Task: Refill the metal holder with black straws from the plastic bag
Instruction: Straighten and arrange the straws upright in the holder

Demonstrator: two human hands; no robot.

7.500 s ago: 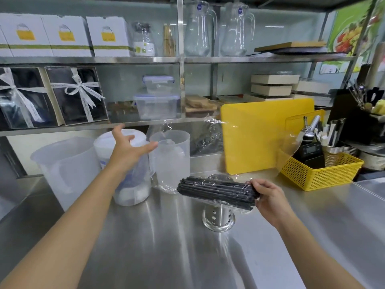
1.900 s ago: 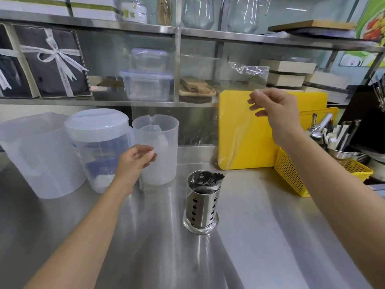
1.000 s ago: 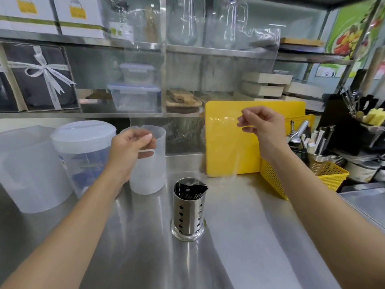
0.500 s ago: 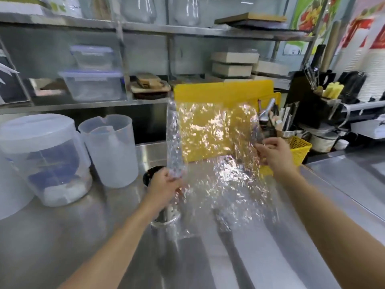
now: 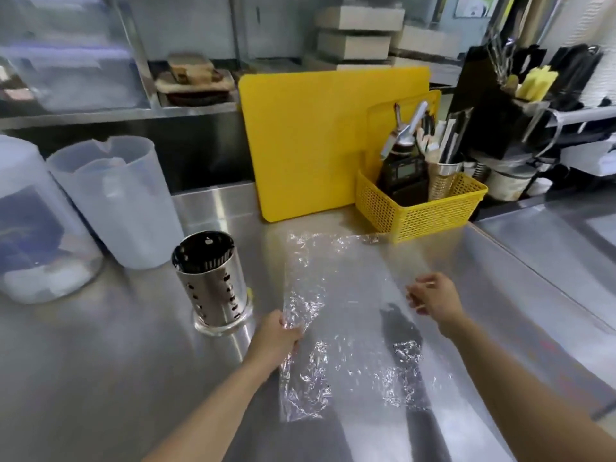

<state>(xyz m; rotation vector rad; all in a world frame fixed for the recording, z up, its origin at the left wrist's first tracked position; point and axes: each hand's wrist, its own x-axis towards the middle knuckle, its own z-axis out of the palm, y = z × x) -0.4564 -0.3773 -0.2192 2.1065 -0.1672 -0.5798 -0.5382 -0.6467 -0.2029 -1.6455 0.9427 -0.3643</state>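
No readable writing. Plastic bag [image 5: 346, 315] flat on table [image 5: 100, 378], looks empty. Left hand [image 5: 276, 338] fingers pinching bag's left edge; right hand [image 5: 433, 298] at right edge, fingers curled, grip unclear. Metal holder [image 5: 213, 281] left of bag, dark inside, straws not discernible. Yellow basket [image 5: 420, 211] far right holds utensils.
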